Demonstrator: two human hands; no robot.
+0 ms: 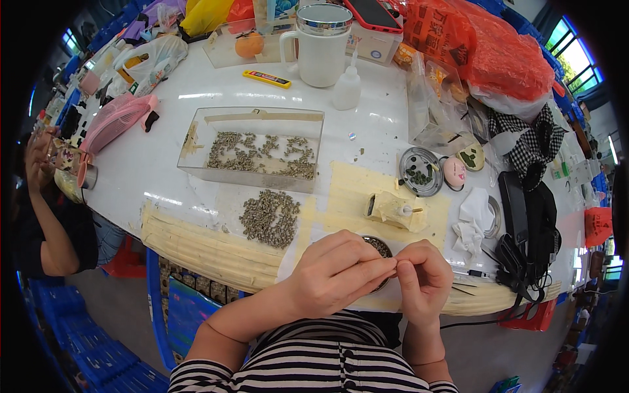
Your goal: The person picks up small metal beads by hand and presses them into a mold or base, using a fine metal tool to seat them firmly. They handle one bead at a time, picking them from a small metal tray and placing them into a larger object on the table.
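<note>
- Behind the clear rectangular plastic tray [252,141] on the white bench [367,118]: red plastic bags [488,49], a yellow bag [206,14] and a white lidded mug [322,44].
- Left hand [334,272] and right hand [422,275] meet fingertip to fingertip, pinched narrowly on something too small to make out; its axis cannot be told.
- Beneath them sits a small round dish [380,247], partly covered.
- A loose pile of small grey parts [268,217] lies just in front of the tray.

Clear plastic tray [196,141], glossy white mug [321,56] (shiny metal lid).
</note>
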